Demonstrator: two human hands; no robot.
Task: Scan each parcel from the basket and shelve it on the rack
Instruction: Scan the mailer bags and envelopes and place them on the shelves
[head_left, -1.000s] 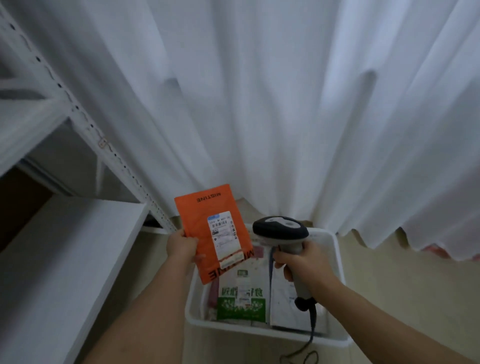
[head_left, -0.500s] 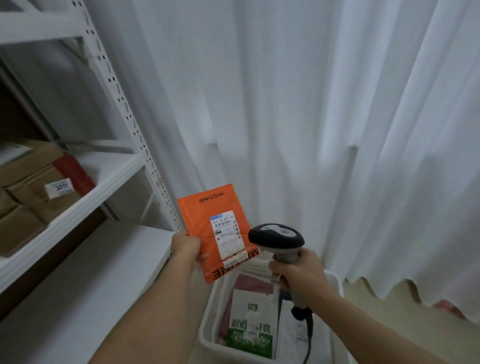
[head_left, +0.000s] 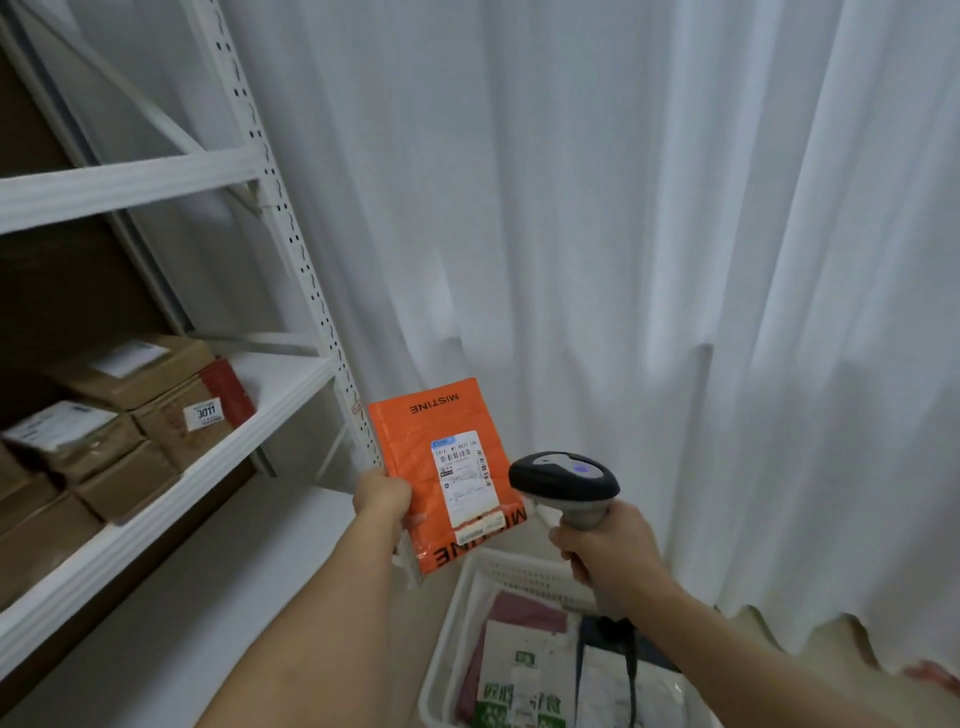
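Observation:
My left hand (head_left: 382, 500) grips the left edge of an orange parcel (head_left: 431, 431) with a white shipping label, held upright in front of me. My right hand (head_left: 605, 551) holds the grey handle of a barcode scanner (head_left: 563, 480), whose dark head sits just right of the parcel. Below them stands the white basket (head_left: 457, 608) with several flat parcels, among them a white and green one (head_left: 519, 675). The white rack (head_left: 291, 379) rises at the left.
Several brown cardboard boxes (head_left: 119, 431) fill the left part of the rack's middle shelf; its right end is bare. A lower shelf (head_left: 171, 597) runs beneath. A white curtain (head_left: 623, 260) hangs behind everything. The scanner cable drops into the basket.
My view has lifted and turned left, bringing the rack's middle shelf and its boxes into sight. Both hands have risen together, still holding the parcel and the scanner; the basket now lies lower in view.

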